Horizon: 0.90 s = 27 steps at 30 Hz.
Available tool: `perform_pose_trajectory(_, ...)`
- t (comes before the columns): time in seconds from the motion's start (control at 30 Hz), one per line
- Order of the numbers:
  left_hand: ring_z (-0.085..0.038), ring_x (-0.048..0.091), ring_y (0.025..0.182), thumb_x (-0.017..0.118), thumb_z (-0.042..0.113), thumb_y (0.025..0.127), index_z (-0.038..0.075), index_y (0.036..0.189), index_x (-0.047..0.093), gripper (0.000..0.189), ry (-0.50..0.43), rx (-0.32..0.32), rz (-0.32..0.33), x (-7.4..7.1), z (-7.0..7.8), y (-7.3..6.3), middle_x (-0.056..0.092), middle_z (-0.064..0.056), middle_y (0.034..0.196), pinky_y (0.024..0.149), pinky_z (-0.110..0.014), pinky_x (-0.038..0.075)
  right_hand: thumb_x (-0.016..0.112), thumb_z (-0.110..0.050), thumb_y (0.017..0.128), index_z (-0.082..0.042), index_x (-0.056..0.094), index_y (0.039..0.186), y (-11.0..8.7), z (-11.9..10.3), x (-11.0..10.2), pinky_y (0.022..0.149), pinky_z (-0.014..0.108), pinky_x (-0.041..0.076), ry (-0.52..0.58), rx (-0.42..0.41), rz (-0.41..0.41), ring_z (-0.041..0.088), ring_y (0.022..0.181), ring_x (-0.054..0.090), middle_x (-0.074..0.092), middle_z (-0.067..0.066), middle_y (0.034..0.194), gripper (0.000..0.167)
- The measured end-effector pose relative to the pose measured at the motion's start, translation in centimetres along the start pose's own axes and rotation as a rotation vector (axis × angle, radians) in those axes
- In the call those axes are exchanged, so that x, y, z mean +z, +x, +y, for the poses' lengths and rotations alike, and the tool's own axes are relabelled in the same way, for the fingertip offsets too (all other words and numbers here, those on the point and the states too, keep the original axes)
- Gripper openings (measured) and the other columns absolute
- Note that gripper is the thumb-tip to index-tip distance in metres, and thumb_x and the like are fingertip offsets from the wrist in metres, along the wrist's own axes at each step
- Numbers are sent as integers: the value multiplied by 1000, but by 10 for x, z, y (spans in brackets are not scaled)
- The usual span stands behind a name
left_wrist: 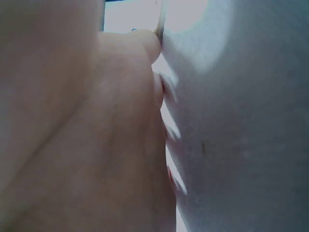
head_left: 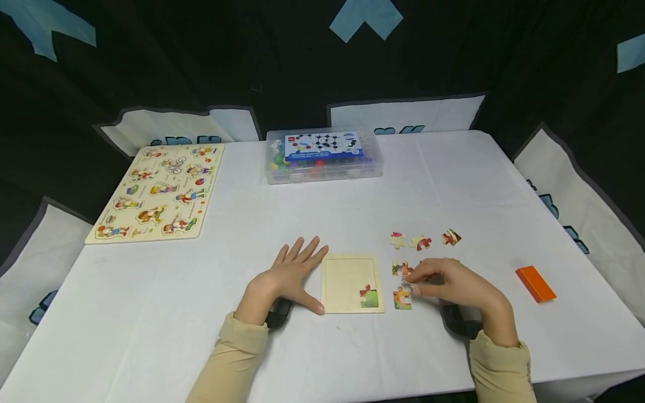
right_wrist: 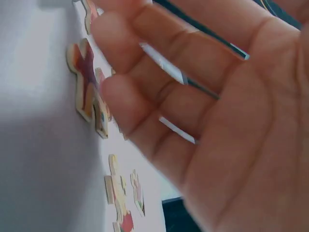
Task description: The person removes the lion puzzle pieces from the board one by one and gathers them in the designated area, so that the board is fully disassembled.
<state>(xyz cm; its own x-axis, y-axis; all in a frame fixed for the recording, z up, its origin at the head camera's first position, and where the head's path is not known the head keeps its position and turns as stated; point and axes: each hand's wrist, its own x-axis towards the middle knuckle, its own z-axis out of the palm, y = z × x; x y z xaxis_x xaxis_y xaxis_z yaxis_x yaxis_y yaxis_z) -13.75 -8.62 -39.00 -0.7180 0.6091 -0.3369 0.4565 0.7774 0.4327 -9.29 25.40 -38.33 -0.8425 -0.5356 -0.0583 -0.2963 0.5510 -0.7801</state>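
Note:
In the head view a pale wooden puzzle tray point(head_left: 345, 280) lies in front of me, with one jigsaw piece point(head_left: 369, 297) in its lower right corner. My left hand point(head_left: 289, 280) rests flat with fingers spread at the tray's left edge; its palm side fills much of the left wrist view. To the right of the tray, my right hand point(head_left: 450, 284) pinches a small puzzle piece point(right_wrist: 90, 15) between thumb and index finger, mostly hidden by the fingertips. Near those fingers lie a piece with orange figures point(head_left: 402, 298) and a partly covered piece point(head_left: 400, 268).
Beyond the right hand are three loose pieces: one pinkish piece point(head_left: 397, 240), one red and cream piece point(head_left: 420, 242), one striped piece point(head_left: 451, 237). An orange block point(head_left: 536, 284) lies at right. Farther back are a clear plastic box point(head_left: 325, 173) and a wooden picture board point(head_left: 156, 193).

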Motion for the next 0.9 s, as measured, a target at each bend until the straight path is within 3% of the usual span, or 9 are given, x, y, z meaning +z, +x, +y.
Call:
perform_pose_trajectory(0.13,-26,-13,135,77,58,55,20,147,10,120,5,-2,0,0,0,0,-6,-2,151,106,-47,-9,63,-20,86,-11,71,93,-1,-1,-3,67,26,46,-45,16,121,11,79,55,65,-6,89,14)
perform_pose_trajectory(0.23,-26,-13,135,77,58,55,20,147,10,121,12,-2,1,0,-1,1,-6,-2,151,106,-47,-9,62,-20,87,-10,70,90,-1,0,-5,63,24,45,-75,73,162,9,74,52,64,-8,82,13)
perform_pose_trajectory(0.37,-26,-13,135,77,59,55,20,147,10,121,16,-3,0,0,-1,1,-6,-2,151,106,-47,-9,63,-18,86,-6,70,88,-4,1,-8,51,21,38,-30,155,101,8,63,47,62,-4,75,14)
perform_pose_trajectory(0.5,-26,-13,135,77,58,55,21,147,10,121,11,-6,1,0,0,1,-6,-2,151,106,-46,-9,63,-14,85,-2,69,88,-9,3,-11,49,21,38,4,189,27,7,59,46,62,0,73,13)
perform_pose_trajectory(0.67,-26,-13,135,77,58,54,20,147,10,121,2,-5,4,0,0,0,-6,-2,151,106,-47,-9,66,-10,83,-4,68,89,-11,5,-12,50,21,40,-39,208,54,8,61,47,62,0,79,9)
perform_pose_trajectory(0.77,-26,-13,135,77,59,54,20,147,10,121,5,-2,5,0,0,0,-5,-3,151,106,-47,-9,68,-12,81,-7,68,89,-8,4,-8,49,21,41,-52,177,121,9,60,47,60,-1,79,8)
perform_pose_trajectory(0.9,-27,-13,135,77,59,55,20,147,10,121,9,2,4,0,0,-1,-6,-3,151,105,-48,-9,68,-14,82,-10,68,92,4,0,3,50,22,41,-59,17,184,10,61,47,60,-3,83,11)
